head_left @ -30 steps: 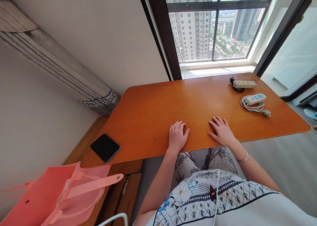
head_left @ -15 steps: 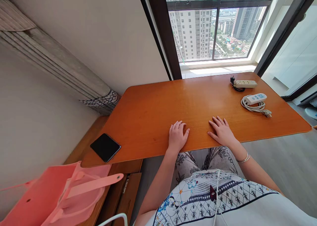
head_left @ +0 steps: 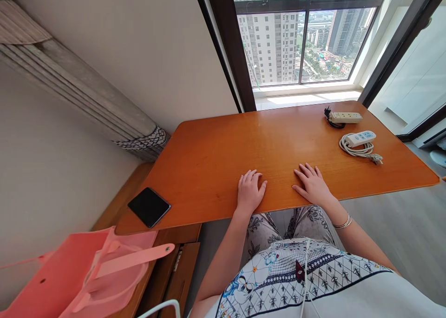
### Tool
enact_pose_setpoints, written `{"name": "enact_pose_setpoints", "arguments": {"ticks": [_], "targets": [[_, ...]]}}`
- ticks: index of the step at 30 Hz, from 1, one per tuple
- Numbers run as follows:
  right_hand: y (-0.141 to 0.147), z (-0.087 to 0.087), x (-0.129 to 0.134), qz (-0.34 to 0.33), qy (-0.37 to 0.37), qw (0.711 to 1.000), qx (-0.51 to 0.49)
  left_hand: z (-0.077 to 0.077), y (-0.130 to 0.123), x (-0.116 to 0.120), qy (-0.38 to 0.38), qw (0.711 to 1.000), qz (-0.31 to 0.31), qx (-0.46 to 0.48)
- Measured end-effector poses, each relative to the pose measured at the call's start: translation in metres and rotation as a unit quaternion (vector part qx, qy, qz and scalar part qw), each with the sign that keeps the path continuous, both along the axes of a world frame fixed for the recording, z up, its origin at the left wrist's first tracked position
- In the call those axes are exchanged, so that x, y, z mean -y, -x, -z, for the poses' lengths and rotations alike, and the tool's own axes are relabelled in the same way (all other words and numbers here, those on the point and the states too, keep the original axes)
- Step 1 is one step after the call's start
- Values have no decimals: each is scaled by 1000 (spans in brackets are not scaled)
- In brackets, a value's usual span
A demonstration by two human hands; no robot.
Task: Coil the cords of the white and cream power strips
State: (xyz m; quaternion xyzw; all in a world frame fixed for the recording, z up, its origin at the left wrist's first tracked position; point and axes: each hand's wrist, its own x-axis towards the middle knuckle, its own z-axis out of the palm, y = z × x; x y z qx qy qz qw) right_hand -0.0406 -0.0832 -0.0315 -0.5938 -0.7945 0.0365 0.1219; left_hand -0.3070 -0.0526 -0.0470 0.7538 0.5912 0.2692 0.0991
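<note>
My left hand (head_left: 250, 191) rests palm down on the wooden table (head_left: 209, 160) near its front edge, fingers stretched forward and holding nothing. To its right, my right hand (head_left: 312, 186) also lies flat on the tabletop with its fingers spread. Beyond the right hand sits a white power strip (head_left: 361, 139) with its grey cord coiled beside it. A cream power strip (head_left: 344, 117) with a black plug and cord lies behind that one. At the table's left front corner is a dark phone or small tablet (head_left: 149, 207), screen up.
A pink bag or folder with a strap (head_left: 83, 271) stands at the lower left, below the table corner. Behind the table is a window (head_left: 303, 43). A tied grey curtain (head_left: 104, 99) hangs at the left by the wall. Wooden drawers (head_left: 181, 271) show under the table's left side.
</note>
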Motion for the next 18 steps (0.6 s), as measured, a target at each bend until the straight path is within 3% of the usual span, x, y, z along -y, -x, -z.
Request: {"name": "enact_pose_setpoints", "arguments": {"ticks": [18], "targets": [[1, 0, 1, 0, -1, 1000, -5, 0, -1, -1, 1, 1000, 1, 2]]}}
